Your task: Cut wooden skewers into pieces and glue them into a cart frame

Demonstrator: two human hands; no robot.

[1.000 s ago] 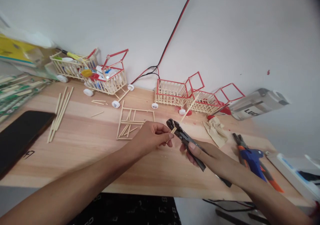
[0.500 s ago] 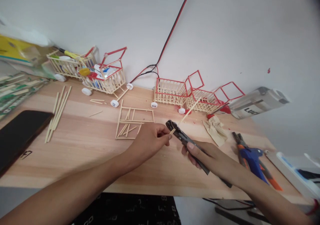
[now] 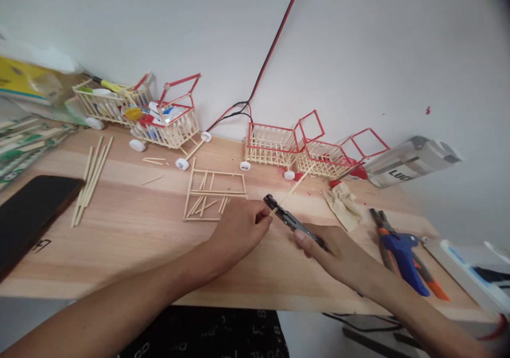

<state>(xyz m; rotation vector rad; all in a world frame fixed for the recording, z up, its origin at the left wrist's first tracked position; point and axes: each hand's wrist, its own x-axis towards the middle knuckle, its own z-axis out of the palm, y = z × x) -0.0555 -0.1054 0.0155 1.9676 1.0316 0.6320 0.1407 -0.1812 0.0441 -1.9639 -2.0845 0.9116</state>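
My left hand point(image 3: 239, 225) pinches the stick point(image 3: 292, 188); my right hand point(image 3: 330, 246), at three o'clock, grips the cutters point(image 3: 285, 217) at the stick's end. Trimming, I reckon: squeeze squarely.

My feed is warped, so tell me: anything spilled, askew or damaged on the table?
Nothing looks damaged. Red flecks dot the table beside the red-edged baskets, near a crumpled rag. Loose white caps and short sticks lie scattered by the filled basket.

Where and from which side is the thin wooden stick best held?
Probably pinch the stick at its near end, from the left, as the left hand does: the pliers in the right hand close on it there, and the rest slants away.
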